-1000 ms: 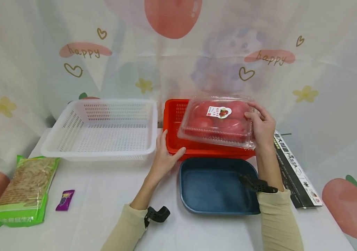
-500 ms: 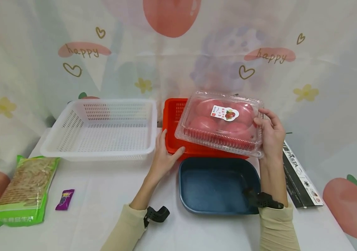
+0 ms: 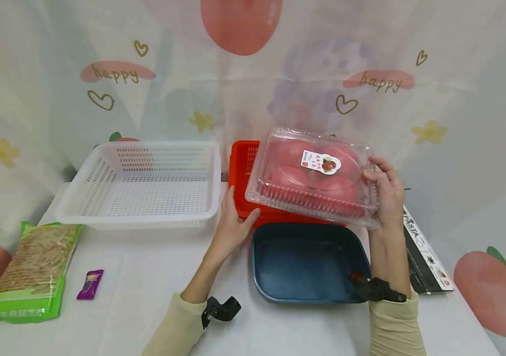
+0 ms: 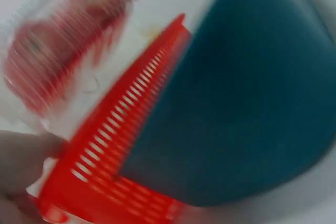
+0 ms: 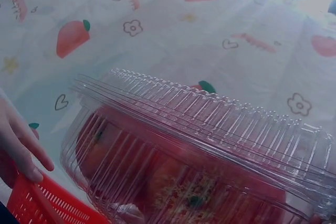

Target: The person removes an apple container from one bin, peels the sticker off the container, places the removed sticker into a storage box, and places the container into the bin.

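Clear plastic clamshell of tomatoes (image 3: 312,178) held tilted above the red basket (image 3: 246,185), gripped at its right edge only by the right hand (image 3: 386,195), fingers curled over lid and rim; left hand (image 3: 230,225) spread flat against the red basket's front left corner. Risk judged: one-sided grip on a tilted, loaded box, so possible slip onto the blue tray (image 3: 308,262) just in front of the red basket, or lid popping open. Against 1.0 s ago: clamshell higher above the red basket, shifted right and tilted more steeply; left hand unchanged.
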Available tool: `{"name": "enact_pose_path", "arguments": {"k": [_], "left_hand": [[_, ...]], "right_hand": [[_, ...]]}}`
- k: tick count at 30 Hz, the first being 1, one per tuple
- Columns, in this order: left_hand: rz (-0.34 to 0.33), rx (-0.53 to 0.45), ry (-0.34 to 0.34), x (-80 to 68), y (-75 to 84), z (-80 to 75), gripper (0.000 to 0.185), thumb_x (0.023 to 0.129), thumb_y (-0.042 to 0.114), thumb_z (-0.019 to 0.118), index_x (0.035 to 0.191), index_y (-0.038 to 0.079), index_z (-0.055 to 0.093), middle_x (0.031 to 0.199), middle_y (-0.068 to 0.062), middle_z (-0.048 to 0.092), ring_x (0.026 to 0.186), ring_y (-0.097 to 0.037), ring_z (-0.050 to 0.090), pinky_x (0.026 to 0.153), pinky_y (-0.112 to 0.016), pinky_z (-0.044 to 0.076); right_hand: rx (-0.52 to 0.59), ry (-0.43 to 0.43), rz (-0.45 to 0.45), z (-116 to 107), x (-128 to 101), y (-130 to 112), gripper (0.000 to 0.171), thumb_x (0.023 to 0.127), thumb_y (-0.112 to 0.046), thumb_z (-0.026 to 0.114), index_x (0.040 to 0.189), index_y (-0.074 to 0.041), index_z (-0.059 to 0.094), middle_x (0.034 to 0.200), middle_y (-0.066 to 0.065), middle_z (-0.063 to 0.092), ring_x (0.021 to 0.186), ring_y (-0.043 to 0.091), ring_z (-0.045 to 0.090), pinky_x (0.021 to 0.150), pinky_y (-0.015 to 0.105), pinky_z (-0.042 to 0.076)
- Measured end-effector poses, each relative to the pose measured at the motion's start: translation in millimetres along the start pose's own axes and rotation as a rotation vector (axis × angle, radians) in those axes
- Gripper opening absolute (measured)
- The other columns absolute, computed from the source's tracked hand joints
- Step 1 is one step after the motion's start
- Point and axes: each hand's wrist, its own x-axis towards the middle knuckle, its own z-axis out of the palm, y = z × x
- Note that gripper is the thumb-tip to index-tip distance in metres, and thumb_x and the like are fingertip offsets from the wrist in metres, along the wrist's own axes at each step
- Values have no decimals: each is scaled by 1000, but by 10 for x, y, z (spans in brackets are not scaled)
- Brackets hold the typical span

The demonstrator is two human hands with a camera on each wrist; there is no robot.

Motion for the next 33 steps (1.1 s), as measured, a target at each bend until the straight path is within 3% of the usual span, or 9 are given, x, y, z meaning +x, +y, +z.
{"name": "enact_pose_path", "arguments": {"k": [4, 8, 11, 15, 20, 23, 26, 29, 33], "left_hand": [[26, 147, -56, -121, 199, -112, 97, 84, 26, 72, 156, 17, 8, 162, -3, 8, 146, -26, 19, 96, -49, 52], [71, 204, -70, -214, 377, -262, 84, 87, 16, 66, 155, 12, 17, 158, -7, 23, 136, -27, 35, 94, -47, 53], [101, 132, -23, -252, 473, -392, 68, 94, 17, 58, 153, 16, 25, 154, -4, 33, 132, -25, 43, 97, -44, 52], [169, -77, 36, -252, 574, -557, 58, 98, 30, 54, 150, 27, 30, 148, 0, 41, 134, -23, 45, 105, -42, 46], [206, -247, 3, -247, 672, -696, 58, 98, 30, 53, 151, 34, 28, 140, -7, 48, 126, -25, 51, 105, -48, 45], [195, -255, -22, -248, 688, -755, 61, 96, 28, 55, 151, 34, 28, 129, -11, 50, 114, -23, 55, 99, -43, 47], [189, -225, -16, -255, 690, -799, 64, 93, 28, 60, 150, 35, 32, 111, -10, 50, 95, -21, 53, 83, -31, 47], [195, -195, 7, -268, 691, -838, 65, 91, 25, 63, 148, 36, 35, 100, -8, 49, 84, -21, 49, 68, -25, 47], [234, -148, 31, -281, 698, -880, 66, 90, 23, 66, 148, 35, 37, 94, -6, 45, 77, -19, 43, 61, -21, 40]], "right_hand": [[14, -19, 12, -8, -18, -8, 24, 87, -6, 64, 110, -12, 65, 112, 5, 53, 79, 11, 63, 65, 21, 58], [34, -50, 13, -4, -49, -24, 23, 88, -6, 64, 110, -11, 65, 113, 5, 53, 79, 11, 64, 67, 22, 58], [43, -76, 7, 8, -76, -35, 22, 89, -6, 63, 110, -11, 65, 112, 6, 53, 79, 11, 65, 68, 22, 58], [52, -124, 10, 51, -123, -42, 22, 90, -5, 61, 112, -11, 64, 110, 6, 54, 78, 11, 65, 67, 21, 58], [-24, -149, 35, 180, -243, -1, 24, 91, -7, 60, 114, -15, 63, 114, 4, 55, 81, 10, 65, 68, 20, 58], [-94, -163, 51, 265, -324, 41, 25, 92, -11, 62, 116, -17, 63, 122, 3, 54, 89, 11, 64, 74, 21, 58], [-145, -191, 59, 335, -390, 87, 26, 92, -15, 63, 118, -18, 64, 126, 3, 53, 99, 14, 62, 80, 23, 57], [-182, -208, 50, 385, -432, 133, 24, 93, -16, 62, 117, -18, 64, 121, 2, 57, 101, 14, 61, 81, 24, 56], [-210, -209, 21, 420, -455, 179, 23, 94, -16, 62, 117, -18, 65, 106, 0, 63, 98, 15, 62, 80, 24, 57]]}}
